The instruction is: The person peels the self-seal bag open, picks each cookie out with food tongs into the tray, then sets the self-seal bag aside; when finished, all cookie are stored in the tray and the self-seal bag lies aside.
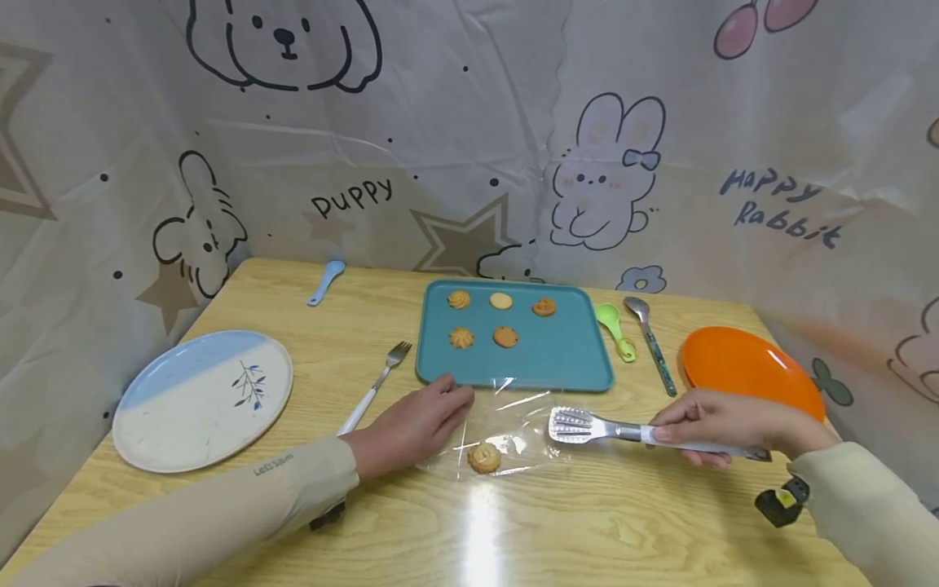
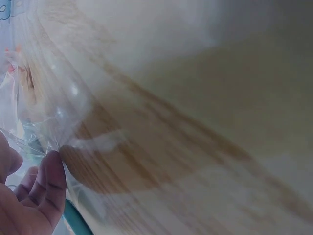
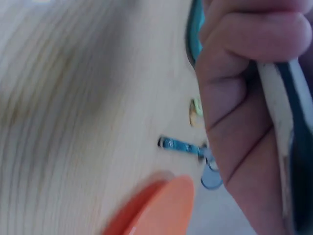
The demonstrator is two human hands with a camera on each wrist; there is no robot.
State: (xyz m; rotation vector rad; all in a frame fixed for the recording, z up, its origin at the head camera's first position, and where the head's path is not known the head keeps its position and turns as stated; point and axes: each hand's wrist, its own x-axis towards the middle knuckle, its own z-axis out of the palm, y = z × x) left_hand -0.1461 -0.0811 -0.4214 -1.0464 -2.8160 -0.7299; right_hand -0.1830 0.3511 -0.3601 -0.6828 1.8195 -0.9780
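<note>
A clear plastic bag (image 1: 517,412) lies on the table with one round cookie (image 1: 484,458) inside, near its lower edge. My left hand (image 1: 414,424) holds the bag by its left side; in the left wrist view the film (image 2: 63,112) meets the fingertips. Metal serving tongs (image 1: 575,425) with slotted heads are gripped by their pale handle in my right hand (image 1: 711,428). Their heads point left, at the bag's right edge, and no cookie shows between them. Beyond the bag, a teal tray (image 1: 557,359) carries several cookies (image 1: 505,337) of different shapes.
A fork (image 1: 377,383) lies left of the tray, partly behind the left hand. At far left stands a blue-and-white plate (image 1: 198,416), with a blue spoon (image 1: 326,281) farther back. Right of the tray are a green spoon (image 1: 610,322), a metal spoon (image 1: 649,342) and an orange plate (image 1: 748,367).
</note>
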